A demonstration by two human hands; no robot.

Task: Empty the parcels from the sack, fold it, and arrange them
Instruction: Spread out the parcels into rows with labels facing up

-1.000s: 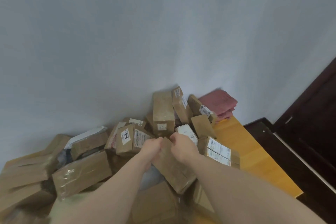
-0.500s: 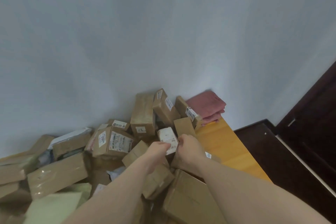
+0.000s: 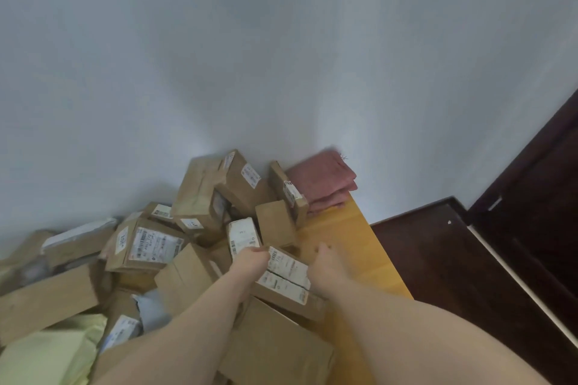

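A: Where are the parcels?

B: Heaped on a yellow wooden table point(image 3: 353, 247) that stands against a pale wall point(image 3: 281, 56). The pile of parcels point(image 3: 200, 228) covers the left and middle of the tabletop and leans up the wall; only the right strip of wood shows bare.

A: And the hands?

B: The left hand point(image 3: 250, 262) has its fingers curled over the near end of a long brown box with two white labels point(image 3: 286, 280), which lies tilted on top of a larger plain carton point(image 3: 275, 350). The right hand point(image 3: 325, 266) is just beside the other side of that box, above the bare wood. It is blurred, so I cannot tell whether its fingers grip anything.

A: What do the parcels look like?

B: Mostly brown cardboard boxes sealed with tape, many with white printed labels. A small white box point(image 3: 244, 236) stands just beyond the left hand's knuckles. A squarish labelled box point(image 3: 147, 245) sits further left, and tall boxes lean on the wall at the back. A pale green soft package point(image 3: 53, 353) lies at the near left corner.

A: Anything else around?

B: A folded pink cloth point(image 3: 325, 181) rests at the table's far right corner, touching the wall. To the right of the table is a dark wooden floor point(image 3: 453, 275) and a dark door point(image 3: 547, 181).
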